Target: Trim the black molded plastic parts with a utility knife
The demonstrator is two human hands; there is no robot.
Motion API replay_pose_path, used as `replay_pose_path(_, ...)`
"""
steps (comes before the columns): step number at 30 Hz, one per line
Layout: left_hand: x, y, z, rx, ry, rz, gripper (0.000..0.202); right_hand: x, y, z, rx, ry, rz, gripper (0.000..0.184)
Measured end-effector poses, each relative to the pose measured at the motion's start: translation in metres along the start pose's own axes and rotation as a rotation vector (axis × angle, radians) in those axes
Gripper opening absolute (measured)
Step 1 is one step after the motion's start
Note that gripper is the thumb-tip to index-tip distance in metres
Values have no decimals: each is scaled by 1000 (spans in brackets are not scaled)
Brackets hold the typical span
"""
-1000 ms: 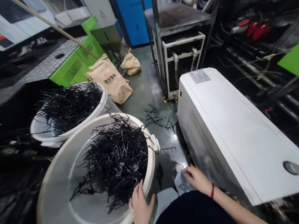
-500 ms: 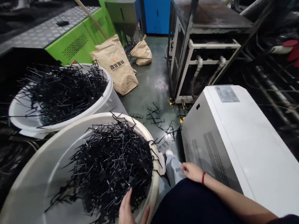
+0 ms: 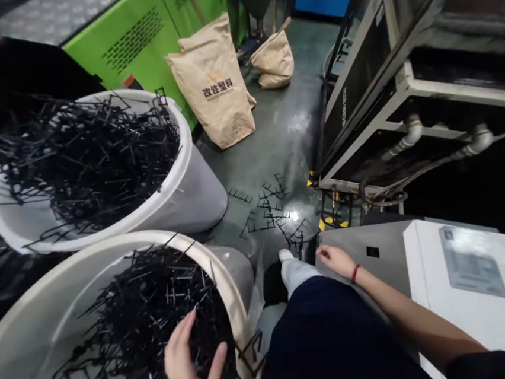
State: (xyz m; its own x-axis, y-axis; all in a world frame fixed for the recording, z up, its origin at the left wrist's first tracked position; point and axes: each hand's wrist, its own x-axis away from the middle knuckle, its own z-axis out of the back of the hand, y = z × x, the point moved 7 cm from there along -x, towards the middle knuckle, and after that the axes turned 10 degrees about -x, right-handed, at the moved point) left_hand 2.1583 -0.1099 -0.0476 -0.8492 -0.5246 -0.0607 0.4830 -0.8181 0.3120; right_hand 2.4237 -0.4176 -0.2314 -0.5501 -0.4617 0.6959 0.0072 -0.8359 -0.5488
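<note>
Over the near white bin (image 3: 119,247), my left hand (image 3: 187,368) is open, thumb and fingers spread, above a tangled heap of thin black plastic sprues (image 3: 160,299). I see nothing held in it. At the right, my right hand (image 3: 337,260) has its fingers loosely curled in, with nothing showing between them; it hangs beside the white cabinet (image 3: 421,268). A second white bin (image 3: 198,183), behind the first, is piled with the same black pieces (image 3: 98,162). A few sprues (image 3: 252,350) hang at the near bin's right rim.
Loose black sprues (image 3: 272,208) lie scattered on the floor ahead of my foot (image 3: 285,255). Brown paper sacks (image 3: 222,109) lean against a green machine (image 3: 135,40). A framed unit with pipes (image 3: 412,132) stands at the right, with yellow-black floor marks (image 3: 331,223) at its base.
My view has shifted forward and down, and the near bin has slid lower left in it. The left hand stays open over the heap; my right hand stays curled by the cabinet.
</note>
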Motion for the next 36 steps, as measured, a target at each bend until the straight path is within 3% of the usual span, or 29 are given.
replay_pose_path(3,-44,-4,4,-15,69,-50,70,-18,-6,37,-3,38,37,25)
replay_pose_path(8,-111,-15,-24,75,47,-27,67,-56,-17,97,48,124,112,24)
replay_pose_path(11,-163,-2,-39,183,55,-36,64,-92,-26,133,72,150,146,23)
replay_pose_path(13,-205,13,-58,266,-33,-36,59,-122,-36,156,70,161,170,23)
replay_pose_path(15,-249,28,-90,325,-196,-10,56,-160,-51,181,56,175,212,22)
replay_pose_path(18,-318,37,-164,357,-454,130,64,-240,-92,226,20,218,308,20)
replay_pose_path(22,-428,25,-271,368,-652,371,94,-394,-171,310,-24,261,411,19)
replay_pose_path(24,-487,18,-307,434,-754,465,104,-482,-212,358,-28,237,407,20)
replay_pose_path(25,-517,16,-317,483,-796,506,109,-525,-230,380,-25,208,390,22)
replay_pose_path(28,-601,8,-320,634,-881,618,117,-632,-271,429,-6,109,293,26)
replay_pose_path(30,-647,6,-313,698,-908,671,99,-670,-286,449,5,39,235,28)
replay_pose_path(33,-702,15,-299,703,-862,709,54,-684,-287,477,37,-50,135,27)
replay_pose_path(36,-748,36,-290,600,-678,731,35,-687,-275,518,104,-102,38,23)
